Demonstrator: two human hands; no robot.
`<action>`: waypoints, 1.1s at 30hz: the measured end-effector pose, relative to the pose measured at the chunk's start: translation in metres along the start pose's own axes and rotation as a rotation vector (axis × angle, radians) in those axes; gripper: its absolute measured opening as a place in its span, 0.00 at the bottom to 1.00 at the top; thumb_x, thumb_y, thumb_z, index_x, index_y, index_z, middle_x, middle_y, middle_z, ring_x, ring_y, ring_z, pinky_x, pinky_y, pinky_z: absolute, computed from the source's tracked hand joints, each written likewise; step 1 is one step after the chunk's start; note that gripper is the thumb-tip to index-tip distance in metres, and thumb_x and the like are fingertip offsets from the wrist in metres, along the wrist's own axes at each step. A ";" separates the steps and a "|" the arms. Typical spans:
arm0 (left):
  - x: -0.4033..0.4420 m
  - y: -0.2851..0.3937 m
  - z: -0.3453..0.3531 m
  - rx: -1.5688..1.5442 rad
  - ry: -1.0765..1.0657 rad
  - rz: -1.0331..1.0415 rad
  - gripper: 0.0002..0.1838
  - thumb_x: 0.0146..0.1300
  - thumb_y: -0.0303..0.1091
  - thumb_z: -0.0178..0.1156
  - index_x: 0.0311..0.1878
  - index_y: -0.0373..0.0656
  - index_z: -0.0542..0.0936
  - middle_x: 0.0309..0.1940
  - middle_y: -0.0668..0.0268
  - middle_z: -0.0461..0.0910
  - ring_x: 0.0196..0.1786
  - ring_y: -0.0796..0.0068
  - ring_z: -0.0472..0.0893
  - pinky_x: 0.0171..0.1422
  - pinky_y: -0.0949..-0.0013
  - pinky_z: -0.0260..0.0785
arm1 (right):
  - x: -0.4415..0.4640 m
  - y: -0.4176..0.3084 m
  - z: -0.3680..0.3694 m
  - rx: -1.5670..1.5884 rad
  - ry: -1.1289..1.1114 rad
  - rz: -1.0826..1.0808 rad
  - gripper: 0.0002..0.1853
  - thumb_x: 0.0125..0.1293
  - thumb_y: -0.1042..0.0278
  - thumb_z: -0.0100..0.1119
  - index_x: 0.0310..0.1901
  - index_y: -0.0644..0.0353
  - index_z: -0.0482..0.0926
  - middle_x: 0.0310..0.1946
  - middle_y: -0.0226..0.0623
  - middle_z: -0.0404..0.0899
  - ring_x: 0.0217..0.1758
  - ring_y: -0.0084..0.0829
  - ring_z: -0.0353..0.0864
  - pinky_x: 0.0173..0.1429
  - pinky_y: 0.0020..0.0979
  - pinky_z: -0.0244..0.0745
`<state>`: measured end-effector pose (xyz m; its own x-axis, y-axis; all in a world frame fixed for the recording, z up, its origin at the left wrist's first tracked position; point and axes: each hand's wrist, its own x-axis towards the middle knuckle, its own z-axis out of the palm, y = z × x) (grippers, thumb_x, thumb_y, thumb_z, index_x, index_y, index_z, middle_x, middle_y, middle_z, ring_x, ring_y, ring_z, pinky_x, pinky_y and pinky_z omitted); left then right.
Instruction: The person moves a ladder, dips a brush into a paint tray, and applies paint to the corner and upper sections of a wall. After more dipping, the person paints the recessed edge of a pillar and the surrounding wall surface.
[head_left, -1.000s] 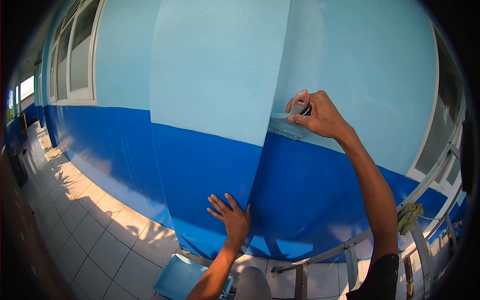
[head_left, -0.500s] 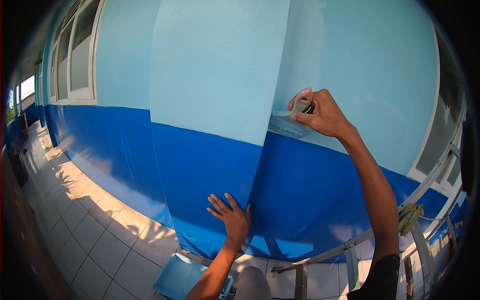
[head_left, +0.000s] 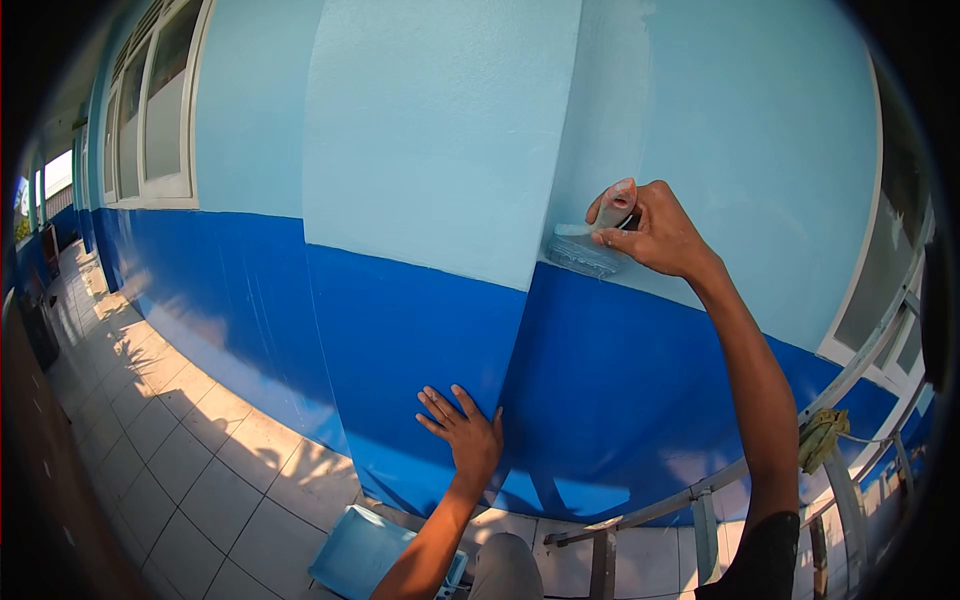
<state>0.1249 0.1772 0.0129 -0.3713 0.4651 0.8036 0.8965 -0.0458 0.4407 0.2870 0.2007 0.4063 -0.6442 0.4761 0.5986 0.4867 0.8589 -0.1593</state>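
Note:
My right hand (head_left: 655,232) grips the handle of a wide paintbrush (head_left: 585,252), its fingers closed around it. The bristles touch the light blue wall (head_left: 740,150) just above the line where dark blue paint (head_left: 620,370) begins, close to the inner corner beside a pillar. My left hand (head_left: 468,436) lies flat on the dark blue lower part of the pillar (head_left: 420,330), fingers spread, near its right edge. A light blue paint tray (head_left: 362,552) sits on the floor, partly hidden by my left forearm.
A metal ladder (head_left: 705,520) with a greenish cloth (head_left: 823,438) tied to it stands at the lower right. White-framed windows (head_left: 165,120) are at the left, and another is at the right edge. Tiled floor (head_left: 190,490) runs along the wall. My knee shows at the bottom.
My right hand and the brush have moved slightly to the right along the paint line. My left hand stays flat on the pillar.

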 end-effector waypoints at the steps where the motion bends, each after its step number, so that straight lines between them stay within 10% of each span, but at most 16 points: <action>1: 0.000 0.001 0.000 0.007 0.011 0.014 0.56 0.68 0.43 0.63 0.77 0.27 0.31 0.72 0.18 0.24 0.76 0.17 0.24 0.70 0.17 0.20 | 0.001 -0.001 0.001 -0.021 -0.005 0.001 0.06 0.51 0.76 0.70 0.32 0.63 0.85 0.25 0.40 0.85 0.30 0.31 0.83 0.39 0.33 0.78; 33: 0.000 0.001 0.000 0.021 0.001 0.010 0.55 0.69 0.44 0.61 0.77 0.26 0.32 0.71 0.17 0.25 0.76 0.17 0.25 0.69 0.17 0.21 | 0.009 0.004 -0.002 -0.088 -0.062 -0.042 0.08 0.52 0.70 0.72 0.33 0.61 0.84 0.25 0.40 0.84 0.29 0.33 0.83 0.38 0.35 0.76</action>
<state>0.1257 0.1769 0.0133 -0.3624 0.4640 0.8083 0.9050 -0.0321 0.4242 0.2848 0.2080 0.4127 -0.6994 0.4530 0.5529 0.5068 0.8598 -0.0633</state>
